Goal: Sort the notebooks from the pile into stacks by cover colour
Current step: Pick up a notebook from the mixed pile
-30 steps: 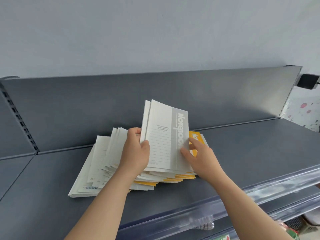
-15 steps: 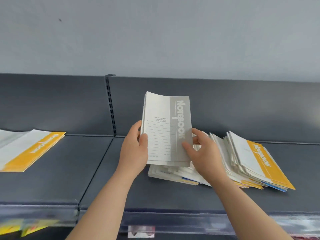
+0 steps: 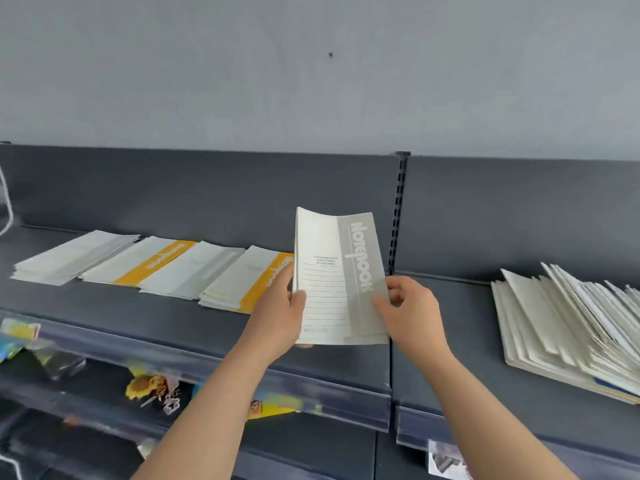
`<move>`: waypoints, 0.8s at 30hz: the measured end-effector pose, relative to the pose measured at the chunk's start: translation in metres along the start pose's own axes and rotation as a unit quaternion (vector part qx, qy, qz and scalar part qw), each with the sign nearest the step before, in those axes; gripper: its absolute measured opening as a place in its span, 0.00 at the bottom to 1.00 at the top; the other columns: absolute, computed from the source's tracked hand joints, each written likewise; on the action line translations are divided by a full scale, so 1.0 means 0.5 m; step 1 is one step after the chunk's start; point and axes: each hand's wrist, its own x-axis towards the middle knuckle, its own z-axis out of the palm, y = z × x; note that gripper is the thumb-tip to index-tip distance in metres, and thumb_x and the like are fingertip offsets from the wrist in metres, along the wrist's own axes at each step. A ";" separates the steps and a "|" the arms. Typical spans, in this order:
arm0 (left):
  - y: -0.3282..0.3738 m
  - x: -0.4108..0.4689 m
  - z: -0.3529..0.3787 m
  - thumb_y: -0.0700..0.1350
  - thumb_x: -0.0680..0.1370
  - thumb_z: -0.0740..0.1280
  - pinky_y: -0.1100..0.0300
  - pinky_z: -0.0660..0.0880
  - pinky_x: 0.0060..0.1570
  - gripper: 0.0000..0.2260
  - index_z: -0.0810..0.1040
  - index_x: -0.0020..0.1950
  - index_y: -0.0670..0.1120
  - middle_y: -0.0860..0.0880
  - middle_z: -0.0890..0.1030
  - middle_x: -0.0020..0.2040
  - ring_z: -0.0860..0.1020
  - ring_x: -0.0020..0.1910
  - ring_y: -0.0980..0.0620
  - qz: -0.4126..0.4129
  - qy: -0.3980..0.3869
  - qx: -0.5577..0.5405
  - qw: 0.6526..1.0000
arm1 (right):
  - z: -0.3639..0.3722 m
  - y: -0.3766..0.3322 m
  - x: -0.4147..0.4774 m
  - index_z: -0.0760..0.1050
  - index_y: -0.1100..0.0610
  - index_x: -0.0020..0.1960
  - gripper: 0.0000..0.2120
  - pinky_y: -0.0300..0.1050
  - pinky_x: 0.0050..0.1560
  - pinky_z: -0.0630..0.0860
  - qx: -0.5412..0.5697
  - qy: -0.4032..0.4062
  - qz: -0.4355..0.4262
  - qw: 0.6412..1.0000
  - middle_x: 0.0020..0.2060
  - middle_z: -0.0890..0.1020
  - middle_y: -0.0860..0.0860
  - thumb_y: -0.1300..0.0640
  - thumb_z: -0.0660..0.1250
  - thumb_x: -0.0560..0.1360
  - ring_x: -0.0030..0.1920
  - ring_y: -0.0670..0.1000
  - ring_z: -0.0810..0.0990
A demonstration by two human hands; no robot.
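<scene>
Centre frame: grey notebook (image 3: 341, 278) upright, pinched at its edges by left hand (image 3: 277, 317) and right hand (image 3: 412, 313). Risk: the orange stack (image 3: 247, 280), left of centre, lies nearest; setting it there missorts.

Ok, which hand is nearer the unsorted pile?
Right. The right hand pinches the right edge of the grey notebook, left of the pile; the left hand grips its left edge, farther left.

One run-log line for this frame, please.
held: grey-banded white paper notebook | left hand: grips its left edge | right hand: pinches its right edge | sorted stacks: four, left | fanned unsorted pile: right
</scene>
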 end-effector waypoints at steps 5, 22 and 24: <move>-0.058 0.012 -0.085 0.44 0.82 0.52 0.54 0.82 0.33 0.19 0.61 0.70 0.61 0.56 0.74 0.62 0.76 0.56 0.49 -0.054 -0.001 0.007 0.999 | 0.100 -0.028 0.010 0.76 0.46 0.50 0.08 0.47 0.44 0.79 -0.022 -0.030 0.014 0.999 0.39 0.82 0.42 0.56 0.66 0.73 0.42 0.45 0.81; -0.228 0.141 -0.264 0.38 0.80 0.62 0.61 0.80 0.41 0.15 0.71 0.64 0.51 0.56 0.75 0.53 0.75 0.51 0.54 -0.061 0.153 0.066 0.984 | 0.378 -0.108 0.126 0.76 0.55 0.54 0.10 0.31 0.34 0.71 0.017 -0.116 -0.006 0.993 0.43 0.81 0.44 0.60 0.66 0.73 0.43 0.44 0.80; -0.256 0.166 -0.297 0.38 0.80 0.61 0.67 0.75 0.41 0.14 0.73 0.63 0.51 0.57 0.76 0.54 0.75 0.51 0.56 -0.043 0.161 0.098 0.981 | 0.419 -0.126 0.135 0.75 0.53 0.54 0.09 0.30 0.33 0.70 0.015 -0.112 -0.014 0.994 0.42 0.79 0.42 0.60 0.66 0.74 0.41 0.42 0.78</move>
